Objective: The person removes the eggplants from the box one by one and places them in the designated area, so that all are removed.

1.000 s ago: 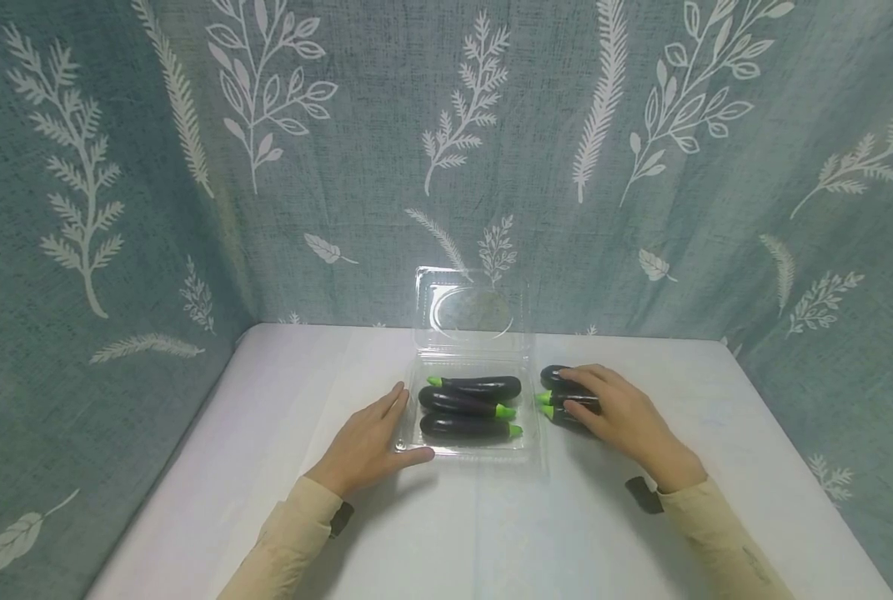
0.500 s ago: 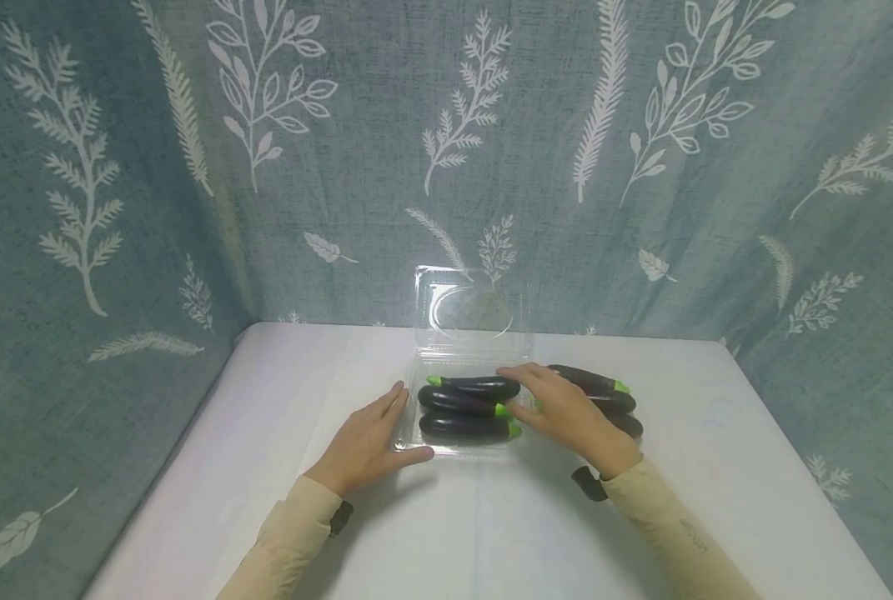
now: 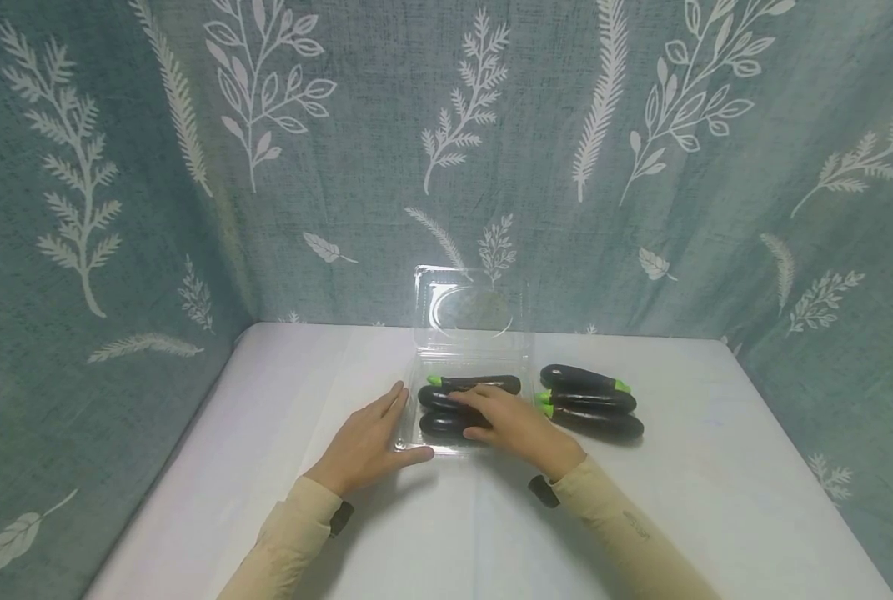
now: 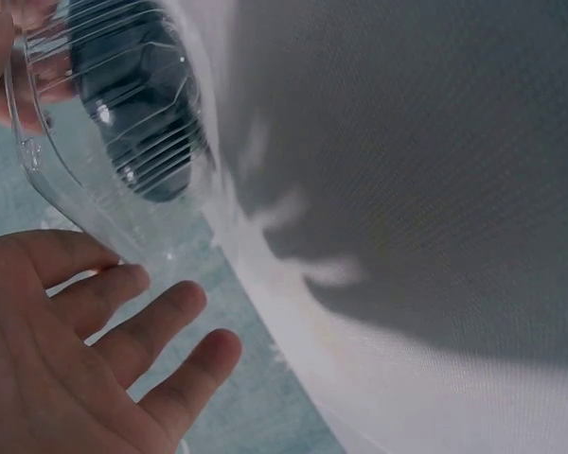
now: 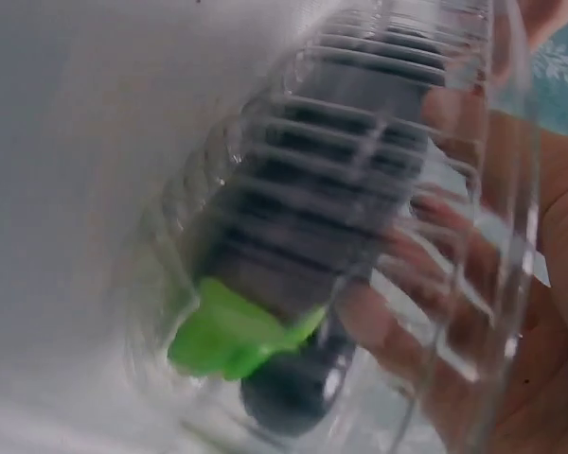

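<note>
From where I stand, the trouble would start with the box (image 3: pixel 464 365), open on the white tabletop (image 3: pixel 431 542). It looks like thin, light plastic, so a hard push by either hand could skid or tip it. Its lid (image 3: pixel 472 312) stands up at the back; I'd guess a jolt could swing it down onto whoever is reaching in.

Three eggplants (image 3: pixel 440 426) lie side by side in the box, and three loose eggplants (image 3: pixel 596 423) lie close together on the tabletop to its right. They look round and glossy, so a knock from the sleeve (image 3: pixel 611 508) could set the loose ones rolling, and pressing off-centre could shove those inside out of line. A green stem (image 5: pixel 222 336), blurred in the right wrist view, lies near the clear wall and might catch there.

The left hand (image 3: pixel 367 442) is spread wide, its fingers straight along the box's left side, thumb by the front corner; it steadies, I'd say, rather than grasps. The right hand (image 3: pixel 517 425) is over the front two eggplants in the box, thumb and fingertips apart; whether they pinch one, I cannot tell.
</note>
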`<action>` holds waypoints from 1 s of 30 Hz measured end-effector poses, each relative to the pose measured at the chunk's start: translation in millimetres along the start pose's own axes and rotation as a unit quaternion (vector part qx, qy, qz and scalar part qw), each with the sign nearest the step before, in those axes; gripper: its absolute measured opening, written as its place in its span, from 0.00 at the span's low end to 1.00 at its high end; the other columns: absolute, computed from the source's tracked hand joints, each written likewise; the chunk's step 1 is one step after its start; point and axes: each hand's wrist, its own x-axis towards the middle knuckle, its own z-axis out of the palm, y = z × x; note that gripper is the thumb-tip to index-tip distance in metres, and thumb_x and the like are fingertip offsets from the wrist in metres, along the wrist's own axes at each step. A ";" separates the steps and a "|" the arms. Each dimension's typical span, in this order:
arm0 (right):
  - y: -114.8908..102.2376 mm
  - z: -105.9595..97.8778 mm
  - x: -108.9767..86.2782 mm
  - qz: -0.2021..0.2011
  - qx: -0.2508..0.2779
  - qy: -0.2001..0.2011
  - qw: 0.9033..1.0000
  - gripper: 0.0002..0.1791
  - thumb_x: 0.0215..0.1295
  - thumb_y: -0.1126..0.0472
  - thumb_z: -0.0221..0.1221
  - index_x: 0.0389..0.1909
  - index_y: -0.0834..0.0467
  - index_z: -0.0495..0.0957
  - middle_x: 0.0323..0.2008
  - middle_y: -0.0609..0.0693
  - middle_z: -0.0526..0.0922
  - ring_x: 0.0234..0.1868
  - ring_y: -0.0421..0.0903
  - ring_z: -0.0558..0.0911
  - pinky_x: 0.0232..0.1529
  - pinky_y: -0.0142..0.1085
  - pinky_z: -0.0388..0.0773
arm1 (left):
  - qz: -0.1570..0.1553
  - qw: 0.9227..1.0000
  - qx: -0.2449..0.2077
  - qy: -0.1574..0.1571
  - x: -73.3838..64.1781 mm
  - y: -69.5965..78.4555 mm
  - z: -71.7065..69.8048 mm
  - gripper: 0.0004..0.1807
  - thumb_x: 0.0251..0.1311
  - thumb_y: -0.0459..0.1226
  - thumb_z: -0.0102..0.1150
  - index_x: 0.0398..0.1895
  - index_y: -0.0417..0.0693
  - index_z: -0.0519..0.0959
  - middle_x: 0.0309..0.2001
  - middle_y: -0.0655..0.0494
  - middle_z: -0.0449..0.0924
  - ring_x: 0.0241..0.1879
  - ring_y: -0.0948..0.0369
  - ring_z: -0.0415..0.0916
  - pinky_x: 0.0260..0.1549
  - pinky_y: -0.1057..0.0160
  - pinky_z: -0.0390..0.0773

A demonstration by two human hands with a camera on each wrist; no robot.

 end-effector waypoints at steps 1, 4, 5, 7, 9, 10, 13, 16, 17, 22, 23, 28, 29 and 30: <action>0.1 1.4 0.9 -0.003 -0.002 -0.001 1.000 0.30 0.65 0.54 0.69 0.68 0.52 0.75 0.55 0.54 0.81 0.57 0.52 0.81 0.57 0.47 0.80 | -0.001 1.000 0.000 0.000 -0.1 0.4 -0.6 0.59 0.58 0.72 0.56 0.76 0.32 0.60 0.76 0.38 0.59 0.70 0.41 0.65 0.67 0.44 0.68; -0.5 4.4 3.8 -0.007 -0.005 -0.004 1.000 0.27 0.64 0.55 0.69 0.64 0.53 0.79 0.53 0.52 0.82 0.55 0.50 0.81 0.57 0.45 0.80 | -0.006 1.000 -0.001 -0.003 -0.3 1.7 -2.2 0.59 0.58 0.72 0.56 0.76 0.33 0.60 0.76 0.39 0.58 0.70 0.41 0.65 0.67 0.44 0.68; -0.8 5.0 4.4 -0.007 -0.004 -0.005 1.000 0.26 0.63 0.55 0.70 0.62 0.54 0.80 0.52 0.52 0.82 0.54 0.49 0.81 0.56 0.44 0.80 | -0.008 1.000 -0.002 -0.004 -0.3 2.0 -2.4 0.59 0.58 0.72 0.56 0.76 0.33 0.60 0.76 0.39 0.58 0.70 0.41 0.65 0.67 0.44 0.68; -1.2 5.8 5.4 -0.005 -0.005 -0.012 1.000 0.24 0.63 0.55 0.70 0.60 0.54 0.82 0.52 0.51 0.82 0.54 0.48 0.81 0.56 0.43 0.80 | -0.009 1.000 -0.001 -0.005 -0.2 2.2 -2.3 0.59 0.58 0.72 0.56 0.76 0.33 0.59 0.76 0.39 0.58 0.70 0.41 0.65 0.67 0.44 0.68; -1.9 6.6 6.4 -0.003 -0.005 -0.019 1.000 0.22 0.63 0.56 0.70 0.58 0.55 0.83 0.51 0.51 0.83 0.54 0.48 0.81 0.56 0.42 0.80 | -0.009 1.000 0.000 -0.006 -0.3 2.1 -1.8 0.59 0.58 0.72 0.56 0.76 0.33 0.60 0.76 0.39 0.58 0.70 0.41 0.65 0.67 0.44 0.68; -2.1 7.0 6.7 -0.001 -0.006 -0.022 1.000 0.22 0.63 0.56 0.70 0.58 0.55 0.83 0.51 0.50 0.83 0.53 0.47 0.81 0.56 0.42 0.80 | -0.009 1.000 -0.001 -0.007 -0.3 2.1 -1.5 0.59 0.57 0.72 0.56 0.76 0.33 0.59 0.76 0.40 0.58 0.70 0.41 0.65 0.67 0.44 0.68; -2.5 8.0 7.4 0.002 -0.010 -0.028 1.000 0.22 0.63 0.56 0.70 0.57 0.55 0.84 0.51 0.50 0.83 0.53 0.47 0.81 0.56 0.41 0.80 | -0.010 1.000 -0.003 -0.008 -0.4 2.1 -1.0 0.59 0.57 0.72 0.56 0.76 0.33 0.59 0.76 0.40 0.58 0.71 0.41 0.64 0.67 0.44 0.68; -2.7 8.3 7.4 0.006 -0.012 -0.029 0.999 0.21 0.63 0.56 0.70 0.57 0.55 0.84 0.51 0.49 0.83 0.53 0.46 0.81 0.56 0.40 0.80 | -0.011 1.000 -0.004 -0.009 -0.3 2.1 -0.8 0.60 0.57 0.72 0.56 0.76 0.33 0.59 0.76 0.40 0.58 0.71 0.41 0.64 0.67 0.44 0.67; -2.8 8.3 7.4 0.006 -0.012 -0.028 1.000 0.21 0.63 0.56 0.70 0.57 0.55 0.84 0.50 0.49 0.83 0.53 0.46 0.81 0.56 0.40 0.80 | -0.012 1.000 -0.004 -0.010 -0.3 2.1 -0.8 0.60 0.57 0.72 0.56 0.76 0.33 0.59 0.76 0.40 0.58 0.71 0.41 0.64 0.68 0.44 0.67; -2.8 7.7 6.3 0.003 -0.010 -0.024 1.000 0.21 0.63 0.56 0.70 0.57 0.55 0.83 0.51 0.50 0.83 0.53 0.47 0.81 0.56 0.41 0.80 | -0.011 1.000 0.000 -0.007 -0.1 2.7 -1.4 0.60 0.57 0.72 0.56 0.76 0.33 0.60 0.76 0.39 0.58 0.70 0.41 0.65 0.67 0.45 0.68; -2.6 7.4 5.8 0.003 -0.009 -0.023 1.000 0.21 0.64 0.56 0.70 0.57 0.55 0.83 0.51 0.50 0.83 0.53 0.47 0.81 0.56 0.41 0.80 | -0.011 1.000 -0.001 -0.007 -0.1 2.9 -1.6 0.60 0.57 0.72 0.56 0.76 0.33 0.60 0.76 0.39 0.58 0.70 0.41 0.65 0.67 0.45 0.68; -2.1 3.7 2.7 0.002 -0.003 -0.013 1.000 0.21 0.64 0.57 0.69 0.58 0.55 0.83 0.52 0.50 0.82 0.53 0.47 0.81 0.57 0.41 0.80 | -0.013 1.000 -0.004 -0.008 0.1 3.6 -2.8 0.60 0.57 0.72 0.56 0.76 0.33 0.60 0.76 0.40 0.58 0.70 0.41 0.64 0.67 0.44 0.68; -2.2 2.4 2.3 0.000 0.001 -0.010 1.000 0.21 0.64 0.57 0.69 0.58 0.55 0.83 0.51 0.50 0.82 0.53 0.47 0.81 0.57 0.42 0.80 | -0.014 1.000 -0.005 -0.008 0.2 3.7 -3.0 0.60 0.57 0.72 0.56 0.76 0.33 0.60 0.76 0.40 0.58 0.70 0.41 0.64 0.67 0.44 0.68; -2.3 1.0 2.1 -0.002 0.002 -0.005 1.000 0.21 0.64 0.58 0.69 0.58 0.55 0.82 0.51 0.50 0.82 0.53 0.47 0.81 0.57 0.42 0.80 | -0.014 1.000 -0.006 -0.009 0.3 3.8 -3.3 0.60 0.57 0.72 0.56 0.76 0.33 0.59 0.76 0.40 0.58 0.70 0.41 0.64 0.68 0.44 0.68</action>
